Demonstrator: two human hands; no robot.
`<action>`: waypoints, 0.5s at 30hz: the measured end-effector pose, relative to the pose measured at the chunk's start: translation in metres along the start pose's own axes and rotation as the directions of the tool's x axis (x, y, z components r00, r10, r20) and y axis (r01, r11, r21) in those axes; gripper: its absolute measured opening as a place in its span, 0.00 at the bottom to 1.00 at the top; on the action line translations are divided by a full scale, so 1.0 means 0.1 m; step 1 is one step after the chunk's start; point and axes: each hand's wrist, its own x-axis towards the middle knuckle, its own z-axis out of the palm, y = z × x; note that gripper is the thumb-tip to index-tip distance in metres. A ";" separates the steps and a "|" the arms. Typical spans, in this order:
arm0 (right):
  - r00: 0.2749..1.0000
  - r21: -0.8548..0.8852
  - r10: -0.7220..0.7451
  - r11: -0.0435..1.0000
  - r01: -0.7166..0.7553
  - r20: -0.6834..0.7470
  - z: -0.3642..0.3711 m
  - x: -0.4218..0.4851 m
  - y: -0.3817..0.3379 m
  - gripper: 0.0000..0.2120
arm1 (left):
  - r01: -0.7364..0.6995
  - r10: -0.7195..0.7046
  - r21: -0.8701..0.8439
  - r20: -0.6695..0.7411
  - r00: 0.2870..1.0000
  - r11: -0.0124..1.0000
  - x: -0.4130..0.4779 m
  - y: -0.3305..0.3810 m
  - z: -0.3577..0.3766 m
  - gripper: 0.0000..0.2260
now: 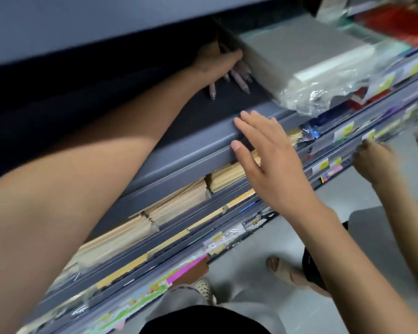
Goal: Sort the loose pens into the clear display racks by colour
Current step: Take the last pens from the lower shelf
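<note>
Head view — left hand (216, 61) apparently grips pens (239, 79).

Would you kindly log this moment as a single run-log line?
left hand: grips pink pens beside wrapped grey stack | right hand: open, resting on shelf edge

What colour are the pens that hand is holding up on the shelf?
Pale pink, though a bit blurry. The head view shows the pens held in the left hand.
</note>
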 end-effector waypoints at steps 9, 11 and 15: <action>0.996 0.037 0.008 0.999 -0.005 -0.088 -0.02 0.07 0.00 0.15 | 0.060 -0.064 0.038 0.098 0.993 0.997 0.08 0.08 0.03 0.09; 0.995 0.031 0.030 0.999 -0.027 -0.100 -0.03 0.10 -0.01 0.13 | 0.094 -0.102 0.060 0.148 0.984 0.994 0.04 0.10 0.00 0.10; 0.993 0.034 0.051 0.998 -0.047 -0.105 -0.05 0.14 -0.01 0.12 | 0.061 -0.067 0.047 0.136 0.988 0.997 -0.01 0.02 -0.06 0.05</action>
